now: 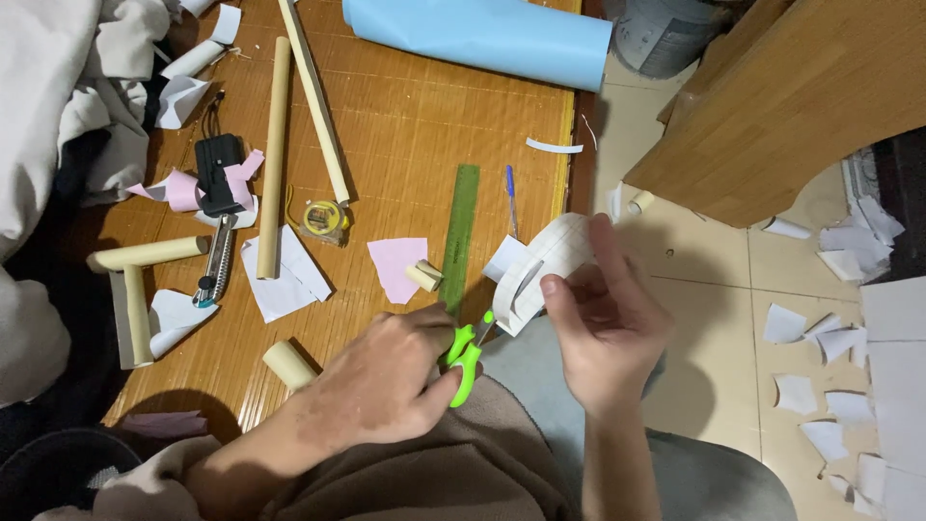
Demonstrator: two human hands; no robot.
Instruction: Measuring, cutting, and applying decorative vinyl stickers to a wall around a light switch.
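Nearest the lens, a brown fleece sleeve [405, 473] is filling the bottom of the view, and out of it the left hand [386, 381] is coming across with its fingers clenched through the handles of a pair of lime-green plastic-handled scissors [465, 359]. The blades are pointing up and to the right, tips just touching the lower edge of a white paper piece with curved cut-outs [540, 265]. That paper is being held up off the bamboo-slat tabletop [405, 125], just past its right edge, pinched between thumb and fingers of the right hand [603, 328].

So the step in hand looks like trimming: the scissors are biting into the sheet while the other hand is steadying and turning it. The next move, as I judge it, is calling for the right hand to feed the paper round into the blades so the cut is following the curve, with the fingertips staying out of the blade line.

Around them, a translucent green plastic ruler [463, 232] is lying just above the scissors, a short cream paper tube [424, 276] beside it on a pink paper scrap [395, 265]. A blue pen [511, 198] is resting right of the ruler. Further off, long rolled cream paper sticks [275, 154], a yellow tape measure [321, 219] and a roll of light-blue sheet [482, 39] are lying about, and white offcuts [830, 386] are littering the tiled floor.
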